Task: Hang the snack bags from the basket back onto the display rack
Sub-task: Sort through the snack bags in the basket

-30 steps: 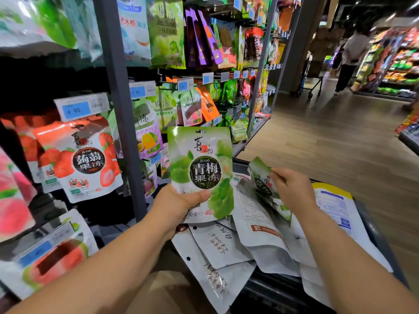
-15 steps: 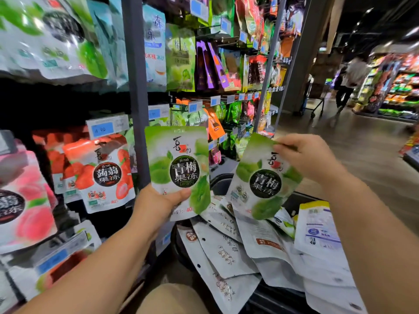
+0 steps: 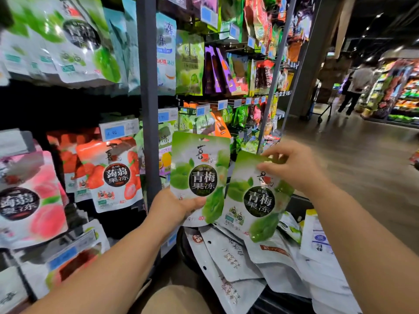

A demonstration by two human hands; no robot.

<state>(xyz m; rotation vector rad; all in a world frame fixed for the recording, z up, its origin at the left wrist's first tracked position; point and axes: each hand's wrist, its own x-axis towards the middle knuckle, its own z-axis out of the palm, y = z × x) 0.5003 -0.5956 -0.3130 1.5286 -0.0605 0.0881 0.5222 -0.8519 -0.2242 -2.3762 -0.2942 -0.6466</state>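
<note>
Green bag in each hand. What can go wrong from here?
1. Left hand and right hand are both full: no hand free to part the hanging bags.
2. Right bag is pinched only at its top, tilted; it may slip into the basket.
3. Red bags hang nearest, matching green ones upper left: mis-hang possible.

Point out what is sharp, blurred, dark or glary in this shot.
Head view: green plum jelly bag in the left hand reads sharp; peach bag at the left edge is blurred; hanging green bags top left show glare; rack recess is nearly black.
</note>
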